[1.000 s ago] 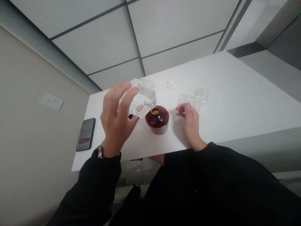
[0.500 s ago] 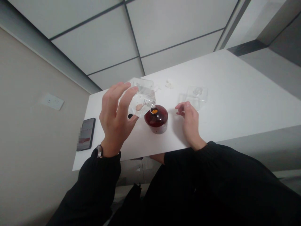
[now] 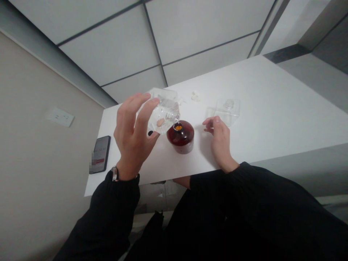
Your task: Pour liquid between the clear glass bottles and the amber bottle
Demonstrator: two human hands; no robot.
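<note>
Far left: phone (image 3: pixel 102 150) flat on the white surface (image 3: pixel 261 112). Next, left hand (image 3: pixel 130 132), raised, fingers and thumb clasping a clear bottle (image 3: pixel 166 104), tilted with its neck down to the right. Its mouth is just above the opening of the dark red bottle (image 3: pixel 181 139), which stands upright between the hands, nearer the right. Right hand (image 3: pixel 220 143) rests on the surface, loosely curled, half open. Just beyond it: clear container (image 3: pixel 234 108).
</note>
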